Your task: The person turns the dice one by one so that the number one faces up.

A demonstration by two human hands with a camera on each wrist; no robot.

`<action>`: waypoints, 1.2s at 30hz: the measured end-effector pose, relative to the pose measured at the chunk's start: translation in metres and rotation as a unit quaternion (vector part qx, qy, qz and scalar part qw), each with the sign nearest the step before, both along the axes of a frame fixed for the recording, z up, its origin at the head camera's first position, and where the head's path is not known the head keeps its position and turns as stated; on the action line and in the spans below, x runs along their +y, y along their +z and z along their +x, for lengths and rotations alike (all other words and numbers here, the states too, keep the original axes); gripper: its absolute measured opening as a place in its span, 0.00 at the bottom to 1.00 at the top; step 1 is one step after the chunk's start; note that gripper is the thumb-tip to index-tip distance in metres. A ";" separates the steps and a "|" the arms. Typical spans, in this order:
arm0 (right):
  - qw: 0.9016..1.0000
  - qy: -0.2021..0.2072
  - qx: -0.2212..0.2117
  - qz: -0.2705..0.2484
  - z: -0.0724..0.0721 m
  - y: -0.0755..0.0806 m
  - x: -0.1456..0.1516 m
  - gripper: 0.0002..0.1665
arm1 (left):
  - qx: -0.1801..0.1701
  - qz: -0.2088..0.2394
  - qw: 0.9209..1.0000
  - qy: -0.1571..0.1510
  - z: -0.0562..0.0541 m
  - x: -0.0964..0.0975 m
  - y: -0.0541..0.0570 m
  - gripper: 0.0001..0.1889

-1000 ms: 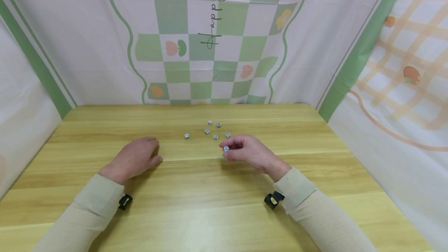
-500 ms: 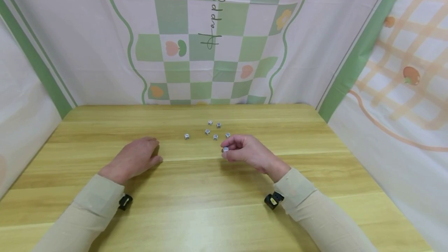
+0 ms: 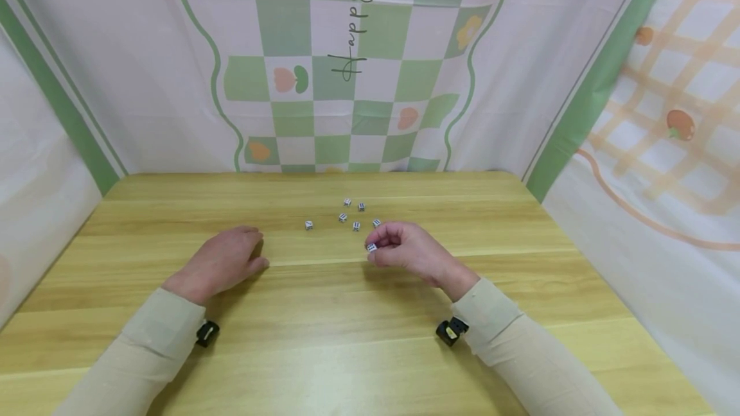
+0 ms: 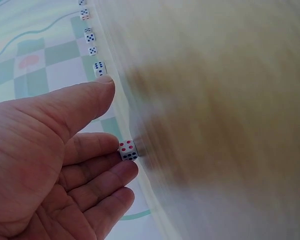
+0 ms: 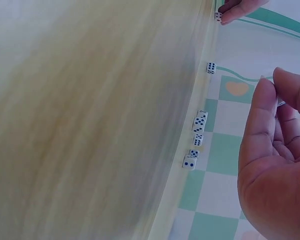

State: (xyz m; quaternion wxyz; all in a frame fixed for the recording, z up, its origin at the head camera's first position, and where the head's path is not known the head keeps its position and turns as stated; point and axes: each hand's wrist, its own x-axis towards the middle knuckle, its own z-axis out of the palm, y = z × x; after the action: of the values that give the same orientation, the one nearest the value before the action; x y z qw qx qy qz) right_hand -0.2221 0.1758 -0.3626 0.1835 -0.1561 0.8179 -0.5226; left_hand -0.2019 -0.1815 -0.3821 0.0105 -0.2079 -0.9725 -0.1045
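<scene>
Right grip (image 3: pixel 415 250): narrow, die (image 3: pixel 372 248) at fingertips.
Left grip (image 3: pixel 222 259): relaxed.
Die step: apparently handling; next move likely needs steady pinch.

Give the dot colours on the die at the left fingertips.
Red on one face of the die, dark blue on another; clearest in the left wrist view.

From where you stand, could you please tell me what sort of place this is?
It appears to be a tabletop workspace, screened by cloth: there is a wood-grain table, patterned fabric behind it and at both sides, and white dice on top.
</scene>
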 end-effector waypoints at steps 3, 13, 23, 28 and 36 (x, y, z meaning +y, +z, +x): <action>1.000 0.000 0.002 0.005 0.000 0.000 0.000 0.17 | -0.001 0.001 1.000 0.000 0.000 0.000 0.000 0.24; 1.000 0.000 0.004 0.007 0.000 -0.001 0.001 0.20 | 0.007 0.002 1.000 -0.003 0.000 0.000 0.000 0.22; 1.000 0.004 0.017 0.015 0.001 -0.002 0.003 0.21 | 0.007 0.002 1.000 -0.006 0.000 0.001 0.001 0.21; 0.999 0.007 0.029 0.020 0.001 -0.003 0.002 0.18 | 0.012 0.003 1.000 -0.008 0.000 0.000 0.000 0.19; 0.998 0.003 0.048 0.048 0.002 -0.002 0.002 0.18 | 0.016 0.005 1.000 -0.012 -0.001 0.000 -0.001 0.20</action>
State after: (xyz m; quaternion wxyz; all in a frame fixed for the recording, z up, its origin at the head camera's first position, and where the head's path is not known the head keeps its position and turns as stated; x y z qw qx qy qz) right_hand -0.2205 0.1782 -0.3641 0.1528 -0.1745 0.8492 -0.4744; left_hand -0.2026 -0.1817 -0.3830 0.0258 -0.2206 -0.9693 -0.1058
